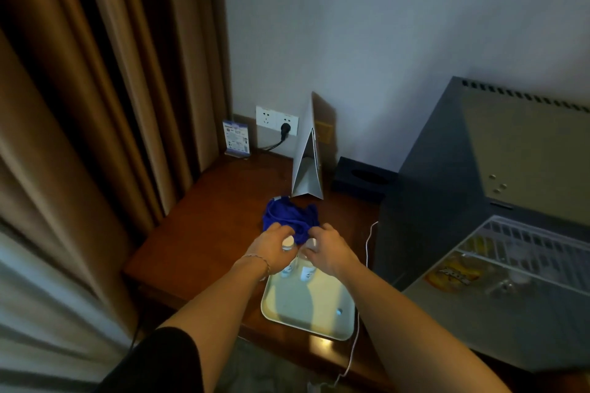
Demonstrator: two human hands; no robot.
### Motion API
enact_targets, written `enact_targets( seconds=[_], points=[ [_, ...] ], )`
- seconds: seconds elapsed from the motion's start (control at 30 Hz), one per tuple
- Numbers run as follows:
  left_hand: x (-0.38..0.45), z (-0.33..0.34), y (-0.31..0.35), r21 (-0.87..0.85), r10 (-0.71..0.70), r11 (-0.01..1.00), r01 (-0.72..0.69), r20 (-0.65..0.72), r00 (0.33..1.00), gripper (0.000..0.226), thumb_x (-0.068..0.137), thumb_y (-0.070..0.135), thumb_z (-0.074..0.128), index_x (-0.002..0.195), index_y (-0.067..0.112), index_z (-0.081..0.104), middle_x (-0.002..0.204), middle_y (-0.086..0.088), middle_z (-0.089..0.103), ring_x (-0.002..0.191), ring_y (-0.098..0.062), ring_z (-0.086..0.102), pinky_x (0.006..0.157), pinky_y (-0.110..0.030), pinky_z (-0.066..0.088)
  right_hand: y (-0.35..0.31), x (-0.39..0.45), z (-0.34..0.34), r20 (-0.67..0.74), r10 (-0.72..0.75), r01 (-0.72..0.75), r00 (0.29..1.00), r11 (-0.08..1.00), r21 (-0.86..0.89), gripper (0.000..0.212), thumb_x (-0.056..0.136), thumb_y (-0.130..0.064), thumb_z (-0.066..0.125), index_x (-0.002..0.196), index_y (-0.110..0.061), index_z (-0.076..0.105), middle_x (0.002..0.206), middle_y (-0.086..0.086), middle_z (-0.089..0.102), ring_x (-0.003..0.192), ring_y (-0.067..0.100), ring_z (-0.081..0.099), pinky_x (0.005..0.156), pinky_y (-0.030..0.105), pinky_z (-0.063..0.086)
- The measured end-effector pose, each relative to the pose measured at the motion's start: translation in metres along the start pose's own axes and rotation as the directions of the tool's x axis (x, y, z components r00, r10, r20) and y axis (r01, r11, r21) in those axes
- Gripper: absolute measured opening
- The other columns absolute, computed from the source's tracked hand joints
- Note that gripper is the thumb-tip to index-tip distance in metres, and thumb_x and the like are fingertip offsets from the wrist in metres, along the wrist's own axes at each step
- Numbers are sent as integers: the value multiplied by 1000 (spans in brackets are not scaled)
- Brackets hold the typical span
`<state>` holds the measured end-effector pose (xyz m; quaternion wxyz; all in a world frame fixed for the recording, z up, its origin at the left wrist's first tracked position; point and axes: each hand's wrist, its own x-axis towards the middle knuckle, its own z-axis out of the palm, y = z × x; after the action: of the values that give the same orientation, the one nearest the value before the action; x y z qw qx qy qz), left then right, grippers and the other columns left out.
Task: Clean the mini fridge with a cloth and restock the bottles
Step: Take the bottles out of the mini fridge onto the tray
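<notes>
Both hands are closed around the necks of two clear plastic water bottles with white caps, the left hand (pixel 271 241) on the left bottle (pixel 288 252) and the right hand (pixel 329 247) on the right bottle (pixel 308 260). The bottles stand upright, side by side at the far edge of the pale green tray (pixel 319 325) on the wooden tabletop (pixel 204 233). The open dark grey mini fridge (pixel 447 188) lies to the right, nearer the right hand, while the crumpled blue cloth (pixel 287 215) sits just beyond the bottles.

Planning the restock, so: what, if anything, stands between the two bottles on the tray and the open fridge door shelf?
Nothing visible blocks the way. The two bottles stand on the tray, one under each hand; the fridge door shelf lies open to their right, with only a thin white cable hanging between.
</notes>
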<state>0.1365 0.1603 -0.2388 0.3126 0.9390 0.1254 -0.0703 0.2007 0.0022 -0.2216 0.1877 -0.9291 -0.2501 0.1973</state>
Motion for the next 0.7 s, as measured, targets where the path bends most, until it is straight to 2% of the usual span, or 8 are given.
enact_targets(
  seconds=[0.1,0.2,0.3,0.43,0.57,0.7],
  points=[
    [-9,-9,0,-46,20,999,-21,-15,1000,61,92,40,61,147,26,40,149,5,39,130,-19,49,108,-35,43,-3,-12,-5,-33,19,-19,999,1000,-5,41,94,-36,66,127,-15,55,128,9,46,106,31,59,93,41,51],
    [-17,-16,0,-54,27,998,-29,-44,999,67,89,42,62,150,28,37,152,6,36,131,-19,48,107,-35,44,-4,-26,-9,-63,40,-40,997,999,-5,45,93,-39,66,129,-15,54,130,8,45,106,31,60,93,44,52],
    [-26,-23,5,8,51,999,-51,-69,996,67,88,45,63,149,31,38,151,6,37,130,-20,47,106,-36,46,-5,-46,-13,-106,44,-45,993,999,-5,46,94,-43,64,129,-15,55,130,7,46,105,30,60,91,45,52],
    [-50,-22,28,109,100,990,-93,-66,993,64,89,50,59,147,31,41,146,4,40,131,-25,38,107,-41,42,4,-85,-18,-124,46,-54,991,997,-58,55,96,-48,58,140,-16,50,139,6,44,119,30,56,94,41,49],
    [-80,-8,65,153,132,981,-122,-52,990,58,89,53,58,142,32,46,141,5,45,131,-24,38,107,-43,43,23,-126,-29,-150,23,-35,988,996,-81,54,94,-50,61,137,-20,52,136,3,49,115,25,57,95,42,51],
    [-105,21,110,220,196,959,-181,-48,980,60,88,58,58,141,32,48,140,5,46,133,-21,37,109,-41,41,56,-180,-47,-173,-13,-17,985,986,-167,51,95,-51,58,135,-20,53,138,6,49,122,27,54,96,40,49]
  ],
)
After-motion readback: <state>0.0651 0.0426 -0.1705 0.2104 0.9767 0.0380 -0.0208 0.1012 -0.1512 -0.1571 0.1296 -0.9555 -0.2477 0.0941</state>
